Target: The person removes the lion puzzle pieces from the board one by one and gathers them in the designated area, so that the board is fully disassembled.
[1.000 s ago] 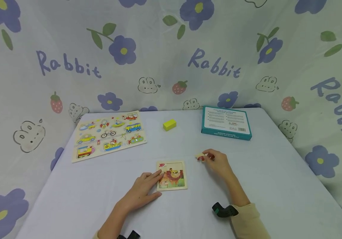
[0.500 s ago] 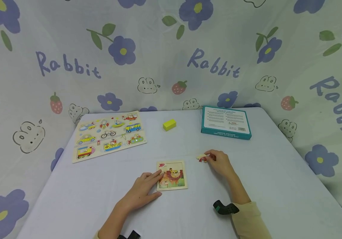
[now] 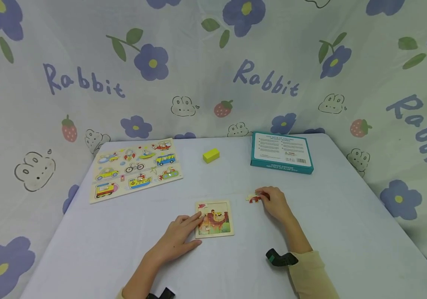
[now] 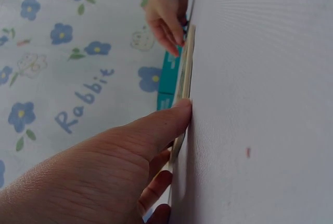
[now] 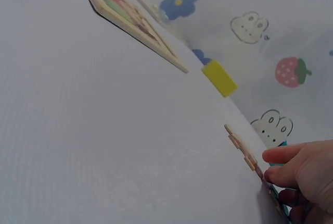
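Note:
A small lion puzzle board (image 3: 215, 218) lies flat on the white table (image 3: 123, 249) in front of me. My left hand (image 3: 194, 220) rests on the board's left edge with straight fingers; the left wrist view shows its fingertips (image 4: 179, 114) against the thin board (image 4: 184, 73). To the right of the board, my right hand (image 3: 263, 196) pinches a loose puzzle piece (image 3: 252, 198) that lies on the table. In the right wrist view the thumb and forefinger of the right hand (image 5: 276, 166) hold the near end of the piece (image 5: 239, 146).
A wooden vehicle puzzle board (image 3: 135, 168) lies at the back left. A yellow block (image 3: 211, 155) sits at the back middle and a teal box (image 3: 281, 152) at the back right. A flower-printed cloth hangs behind and beside the table.
My right hand has shifted the loose piece slightly to the right and toward me. The left hand and the lion board have stayed in place.

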Demonstrator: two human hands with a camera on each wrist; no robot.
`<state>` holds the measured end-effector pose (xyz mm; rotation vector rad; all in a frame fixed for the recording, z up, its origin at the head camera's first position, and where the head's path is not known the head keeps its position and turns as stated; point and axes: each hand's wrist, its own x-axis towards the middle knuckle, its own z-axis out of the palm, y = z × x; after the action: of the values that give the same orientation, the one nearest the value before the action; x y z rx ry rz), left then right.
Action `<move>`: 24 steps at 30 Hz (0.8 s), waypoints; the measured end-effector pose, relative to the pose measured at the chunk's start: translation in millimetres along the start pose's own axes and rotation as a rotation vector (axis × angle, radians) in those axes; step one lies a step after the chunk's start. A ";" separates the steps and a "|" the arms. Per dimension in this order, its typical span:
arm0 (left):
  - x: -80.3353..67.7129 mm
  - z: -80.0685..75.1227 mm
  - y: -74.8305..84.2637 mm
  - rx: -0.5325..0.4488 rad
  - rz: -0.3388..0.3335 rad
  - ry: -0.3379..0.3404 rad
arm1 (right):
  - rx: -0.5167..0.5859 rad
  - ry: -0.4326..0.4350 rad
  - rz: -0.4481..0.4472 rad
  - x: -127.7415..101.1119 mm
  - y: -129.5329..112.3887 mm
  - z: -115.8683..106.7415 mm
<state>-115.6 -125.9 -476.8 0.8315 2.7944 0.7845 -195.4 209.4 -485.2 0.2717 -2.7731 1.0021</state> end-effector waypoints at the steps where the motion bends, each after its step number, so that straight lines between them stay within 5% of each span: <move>1: -0.1 -0.1 0.0 0.000 -0.002 -0.001 | -0.004 -0.002 -0.002 0.3 0.2 0.1; 24: -0.3 0.8 -1.5 -0.015 0.002 0.009 | -0.041 -0.075 0.017 -0.9 0.1 -4.6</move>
<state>-115.9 -126.8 -478.2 0.8312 2.7923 0.8100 -194.1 212.5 -482.0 0.2855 -2.8647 0.9567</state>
